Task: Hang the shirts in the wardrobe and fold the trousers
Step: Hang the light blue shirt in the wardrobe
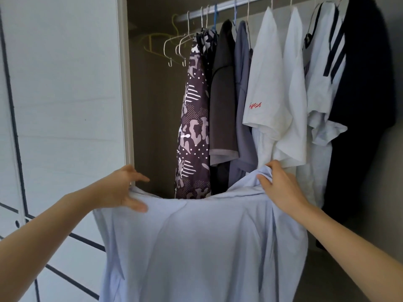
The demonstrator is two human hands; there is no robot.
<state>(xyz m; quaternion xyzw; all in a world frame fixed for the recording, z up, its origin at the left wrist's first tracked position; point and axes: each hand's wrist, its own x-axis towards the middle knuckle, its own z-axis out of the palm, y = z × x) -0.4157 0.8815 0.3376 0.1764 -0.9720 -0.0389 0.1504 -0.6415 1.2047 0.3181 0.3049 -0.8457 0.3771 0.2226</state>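
Note:
I hold up a pale blue shirt [202,243] in front of the open wardrobe, spread wide between both hands. My left hand [124,188] pinches its top left edge, thumb in front and fingers behind. My right hand [279,184] grips a bunched fold at its top right. The shirt's lower part runs out of the frame at the bottom. On the wardrobe rail [220,8] hang several shirts: a purple patterned one [194,118], a dark grey one [222,94], white ones [274,83] and a black one [366,105]. No trousers are in view.
Several bare hangers, yellow-green [152,42] and white wire [176,49], hang at the rail's left end, with open space beneath them. A white wardrobe door with dark lines [61,105] fills the left side.

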